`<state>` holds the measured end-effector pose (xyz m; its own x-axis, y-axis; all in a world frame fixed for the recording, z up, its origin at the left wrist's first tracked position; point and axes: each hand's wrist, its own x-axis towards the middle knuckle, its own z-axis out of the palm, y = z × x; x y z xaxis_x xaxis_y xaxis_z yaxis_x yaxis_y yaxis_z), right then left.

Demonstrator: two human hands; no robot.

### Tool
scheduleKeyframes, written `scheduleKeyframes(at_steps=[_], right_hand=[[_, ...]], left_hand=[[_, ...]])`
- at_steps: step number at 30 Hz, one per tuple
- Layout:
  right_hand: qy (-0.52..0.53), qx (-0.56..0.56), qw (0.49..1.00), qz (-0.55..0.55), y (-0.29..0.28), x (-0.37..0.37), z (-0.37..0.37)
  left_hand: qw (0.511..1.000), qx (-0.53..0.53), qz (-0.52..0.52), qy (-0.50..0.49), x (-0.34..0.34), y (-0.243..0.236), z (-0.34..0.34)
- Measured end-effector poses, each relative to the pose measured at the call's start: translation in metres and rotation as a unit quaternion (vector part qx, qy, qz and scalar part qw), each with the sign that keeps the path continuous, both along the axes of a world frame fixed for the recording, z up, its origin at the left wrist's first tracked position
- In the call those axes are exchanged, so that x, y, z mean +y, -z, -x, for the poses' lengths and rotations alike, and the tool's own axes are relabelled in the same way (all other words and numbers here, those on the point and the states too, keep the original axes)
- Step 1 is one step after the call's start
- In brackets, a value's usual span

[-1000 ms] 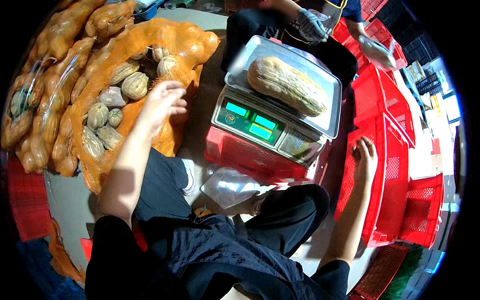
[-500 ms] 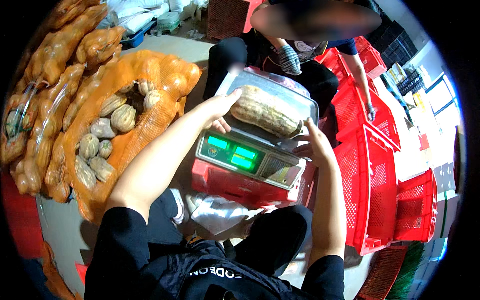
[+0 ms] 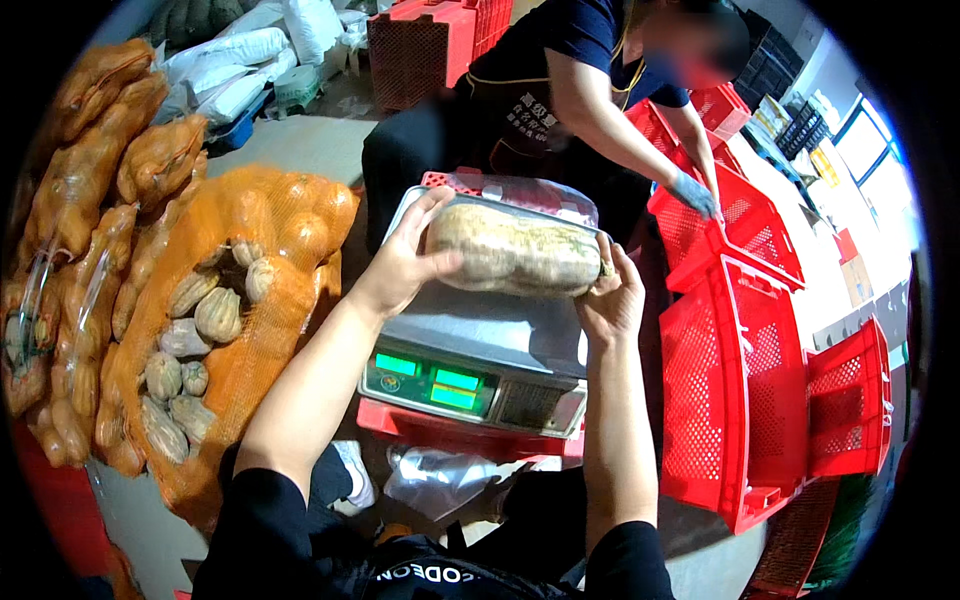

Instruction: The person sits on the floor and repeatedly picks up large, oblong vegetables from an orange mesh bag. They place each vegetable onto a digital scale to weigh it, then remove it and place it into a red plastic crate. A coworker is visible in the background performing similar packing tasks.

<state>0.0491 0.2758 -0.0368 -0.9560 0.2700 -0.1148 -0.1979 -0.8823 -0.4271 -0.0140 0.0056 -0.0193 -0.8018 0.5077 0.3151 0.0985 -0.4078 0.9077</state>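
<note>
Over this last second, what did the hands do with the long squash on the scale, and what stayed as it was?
Both hands came in from the sides: the left hand left the orange mesh sack of squashes, the right hand left the red plastic crate. They took hold of the long tan-green squash by its ends; it now looks raised off the grey digital scale. Scale, sack and crates stayed put.

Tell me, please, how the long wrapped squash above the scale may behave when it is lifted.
The squash looks stiff and probably heavy: the left hand and right hand each hold one end. Its shiny wrap may be slippery. Being rounded, it could roll on the scale.
</note>
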Motion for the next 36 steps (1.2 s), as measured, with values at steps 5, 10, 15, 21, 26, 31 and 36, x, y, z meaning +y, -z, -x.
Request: scheduleKeyframes(at_steps=[5, 10, 15, 21, 26, 31, 36], right_hand=[[-0.018, 0.001, 0.985, -0.174, -0.014, -0.011, 0.001], [-0.175, -0.046, 0.979, -0.092, -0.011, -0.019, -0.007], [-0.239, -0.042, 0.970, 0.030, -0.030, -0.057, -0.016], [-0.249, 0.012, 0.968, 0.033, -0.038, -0.078, -0.026], [-0.114, -0.005, 0.992, -0.055, -0.038, -0.067, -0.026], [0.118, 0.194, 0.931, -0.284, -0.039, -0.028, -0.031], [-0.103, -0.029, 0.958, -0.266, -0.043, -0.026, -0.035]], left_hand=[[0.982, 0.153, 0.104, -0.025, -0.003, -0.023, -0.026], [0.952, 0.270, 0.059, -0.132, 0.001, -0.049, -0.053], [0.917, 0.370, -0.054, -0.140, 0.031, -0.082, -0.085], [0.890, 0.411, -0.025, -0.196, 0.047, -0.111, -0.097], [0.971, 0.169, 0.062, -0.157, 0.031, -0.095, -0.087], [0.932, -0.339, -0.007, 0.132, -0.006, -0.079, -0.067], [0.990, 0.030, 0.092, -0.100, -0.004, -0.043, -0.063]])
